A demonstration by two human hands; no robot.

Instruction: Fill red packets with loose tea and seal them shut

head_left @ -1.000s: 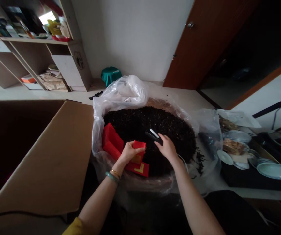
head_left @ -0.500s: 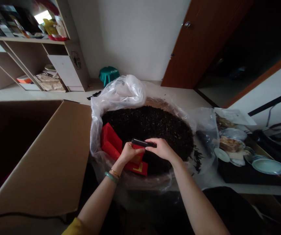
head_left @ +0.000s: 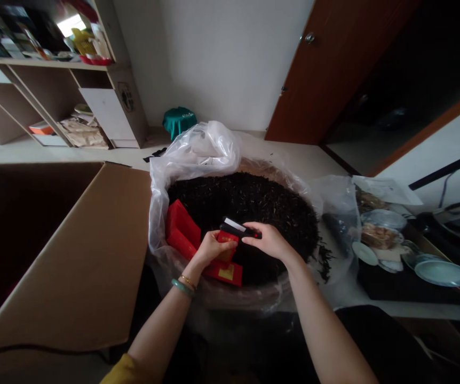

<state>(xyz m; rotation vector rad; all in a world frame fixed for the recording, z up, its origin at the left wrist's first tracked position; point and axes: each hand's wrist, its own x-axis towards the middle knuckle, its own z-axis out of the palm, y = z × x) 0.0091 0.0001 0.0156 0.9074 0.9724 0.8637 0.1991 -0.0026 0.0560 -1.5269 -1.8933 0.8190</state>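
My left hand is closed around a small red packet with gold print, its top edge up. My right hand grips a black handheld bag sealer that has a white strip along it and a red spot near the fingers. The sealer lies just above the packet's top edge; whether they touch I cannot tell. Below is dark loose tea leaves in a large clear plastic bag. More red packets lie on the leaves at the left, and another red packet is beneath my left hand.
A big open cardboard box stands at the left. To the right are a pale green dish and a clear-lidded container on a dark surface. A green-covered bin is by the wall, near a wooden door.
The sealer has lifted and tilted away from the packet's top edge, so its white strip now shows. My left hand stays with the packet in nearly the same place.
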